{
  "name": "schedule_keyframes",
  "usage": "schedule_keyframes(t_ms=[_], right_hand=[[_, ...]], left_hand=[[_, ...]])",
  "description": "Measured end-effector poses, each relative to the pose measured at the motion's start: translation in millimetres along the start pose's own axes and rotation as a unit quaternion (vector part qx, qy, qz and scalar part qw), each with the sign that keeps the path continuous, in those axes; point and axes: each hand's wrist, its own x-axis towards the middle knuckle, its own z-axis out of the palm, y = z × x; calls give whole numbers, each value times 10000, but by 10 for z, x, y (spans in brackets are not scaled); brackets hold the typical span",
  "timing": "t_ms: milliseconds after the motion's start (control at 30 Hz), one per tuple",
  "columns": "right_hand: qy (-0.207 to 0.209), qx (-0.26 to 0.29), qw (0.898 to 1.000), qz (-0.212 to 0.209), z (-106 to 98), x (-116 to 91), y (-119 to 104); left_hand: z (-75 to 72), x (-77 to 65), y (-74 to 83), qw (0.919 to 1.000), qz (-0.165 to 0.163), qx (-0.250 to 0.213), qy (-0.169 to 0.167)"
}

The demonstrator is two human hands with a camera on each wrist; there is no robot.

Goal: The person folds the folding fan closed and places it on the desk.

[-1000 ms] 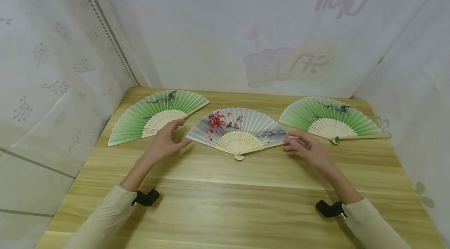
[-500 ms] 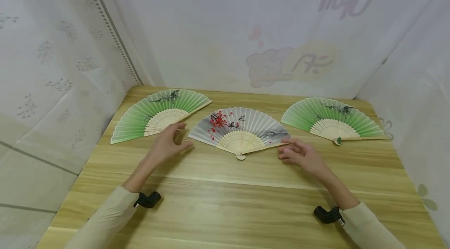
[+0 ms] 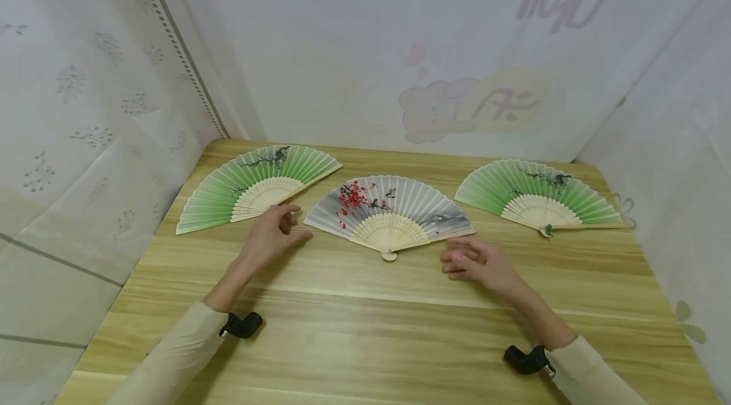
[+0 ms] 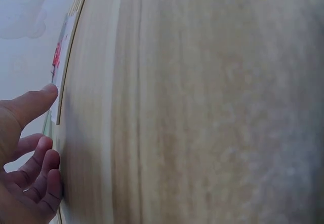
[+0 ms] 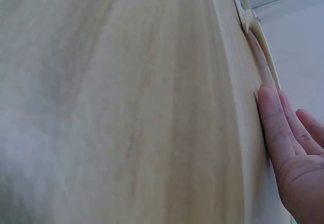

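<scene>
Spread flat in the middle of the table in the head view is a grey-white folding fan [image 3: 394, 202] with red blossoms and small birds. Its pale ribs meet at a rounded pivot end pointing toward me. My left hand [image 3: 268, 237] is by its left tip, fingers loosely bent and thumb apart, holding nothing. In the left wrist view the thumb [image 4: 35, 105] overlaps the fan's edge. Just below the fan's right edge, my right hand [image 3: 482, 265] is relaxed with nothing in it. A green folding fan [image 3: 214, 202] lies beyond my left hand.
Another green folding fan [image 3: 485, 186], with a green tassel at its pivot, lies spread at the back right. The wooden table [image 3: 365, 341] meets a printed cloth wall [image 3: 320, 62] behind. Cloth also hangs at both sides.
My right hand has moved left and toward me, from the grey fan's right tip to below its edge. My left hand has shifted slightly. The fans lie as before.
</scene>
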Motion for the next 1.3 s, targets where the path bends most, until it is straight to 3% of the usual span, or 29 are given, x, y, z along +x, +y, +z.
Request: schedule_keyframes(t_ms=[300,600,933,1300], right_hand=[[-151,354,9991,183,76,30,69],[-33,635,9961,605,199,91,84],[66,810,9911,1055,323,152,46],[212,1421,9824,1191,437,212,50]], left_hand=[[-4,61,-21,9998,-126,128,-100],[42,100,-13,9991,-197,362,-110],[48,122,7,9992,-290,248,-145],[55,134,15,9990,-334,250,-151]])
